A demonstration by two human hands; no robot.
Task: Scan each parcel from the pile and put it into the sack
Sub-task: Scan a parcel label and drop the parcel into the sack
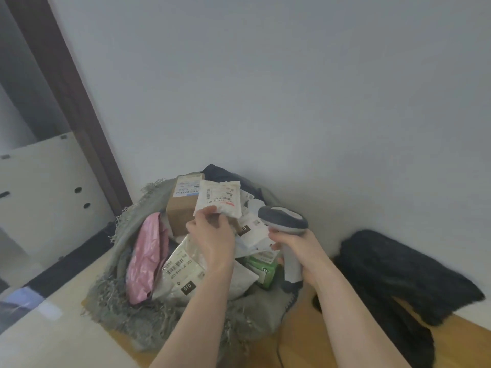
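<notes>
One head-worn wide-angle view looks forward and down from close above the person's forearms, facing a pale grey wall [292, 88] and the frayed grey-green woven sack [125, 314] at its foot.

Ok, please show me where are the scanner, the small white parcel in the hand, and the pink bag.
scanner [283, 217]: head view, on its grey head.
small white parcel [220, 197]: head view, on the middle of its label side.
pink bag [147, 258]: head view, on the middle of its shiny face.
</notes>
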